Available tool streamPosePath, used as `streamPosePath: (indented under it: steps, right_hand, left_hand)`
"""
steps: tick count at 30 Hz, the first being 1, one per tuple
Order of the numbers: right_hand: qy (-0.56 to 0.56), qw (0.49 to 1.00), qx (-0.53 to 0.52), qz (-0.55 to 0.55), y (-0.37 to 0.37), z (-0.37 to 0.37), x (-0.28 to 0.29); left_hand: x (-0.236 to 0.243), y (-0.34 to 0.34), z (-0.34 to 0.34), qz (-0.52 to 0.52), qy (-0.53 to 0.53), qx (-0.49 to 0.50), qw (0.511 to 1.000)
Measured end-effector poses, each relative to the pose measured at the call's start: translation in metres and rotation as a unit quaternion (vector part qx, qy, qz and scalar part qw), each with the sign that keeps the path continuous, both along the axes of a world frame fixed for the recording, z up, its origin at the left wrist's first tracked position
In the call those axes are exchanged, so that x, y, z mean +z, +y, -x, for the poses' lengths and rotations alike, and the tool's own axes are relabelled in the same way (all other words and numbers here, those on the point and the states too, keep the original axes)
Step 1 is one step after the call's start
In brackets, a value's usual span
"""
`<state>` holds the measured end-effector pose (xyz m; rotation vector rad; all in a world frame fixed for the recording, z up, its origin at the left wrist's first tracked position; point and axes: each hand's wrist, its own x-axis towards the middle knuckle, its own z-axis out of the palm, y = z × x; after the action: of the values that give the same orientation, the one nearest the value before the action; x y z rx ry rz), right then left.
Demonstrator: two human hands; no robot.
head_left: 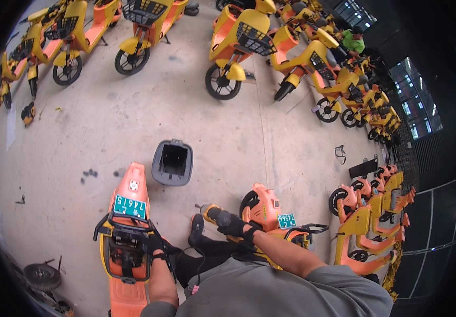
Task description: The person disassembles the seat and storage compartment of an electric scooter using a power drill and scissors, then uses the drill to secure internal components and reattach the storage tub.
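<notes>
My right hand (233, 226), in a black glove, is closed around a yellow and black cordless power driver (216, 215), its nose toward the left. My left hand (154, 244), also gloved in black, rests at the right side of the open seat bay of an orange and yellow electric scooter (128, 198). Its fingers are mostly hidden against the dark frame. A black carrier rail (130, 222) and a green plate (129, 206) sit at this scooter's tail. Beyond it on the floor lies a dark grey, hollow plastic tub (172, 162).
A second orange scooter (262, 207) stands by my right arm. Rows of yellow scooters (239, 39) line the far side, and more orange ones (362, 227) the right. A loose wheel (42, 276) lies lower left. A person in green (352, 40) is far right.
</notes>
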<state>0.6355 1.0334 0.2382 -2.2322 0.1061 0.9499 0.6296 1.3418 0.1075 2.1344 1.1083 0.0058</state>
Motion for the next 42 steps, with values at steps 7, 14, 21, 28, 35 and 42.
streamPosePath:
  steps: [7, 14, 21, 28, 35, 42]
  right_hand:
    - [-0.129, 0.987, -0.092, -0.041, -0.036, -0.001, -0.016]
    - [-0.030, 0.991, -0.120, -0.048, -0.041, -0.024, 0.001]
    - [-0.007, 0.992, -0.106, -0.062, -0.033, -0.020, 0.000]
    - [0.029, 0.991, -0.114, -0.068, -0.031, -0.006, -0.006]
    - [0.047, 0.978, -0.183, -0.089, -0.057, -0.014, -0.015]
    - [0.005, 0.947, -0.273, -0.168, -0.065, 0.020, -0.017]
  left_hand:
    - [-0.008, -0.011, 0.005, 0.009, 0.022, -0.030, 0.999]
    - [-0.012, -0.004, 0.004, 0.018, 0.041, -0.062, 0.997]
    - [-0.013, 0.008, 0.045, 0.042, 0.053, -0.126, 0.990]
    - [0.032, -0.008, 0.081, 0.090, 0.181, -0.435, 0.877]
    - [0.112, -0.064, -0.026, 0.118, 0.024, -0.595, 0.795]
    - [0.128, -0.106, -0.130, 0.286, -0.109, -0.315, 0.898]
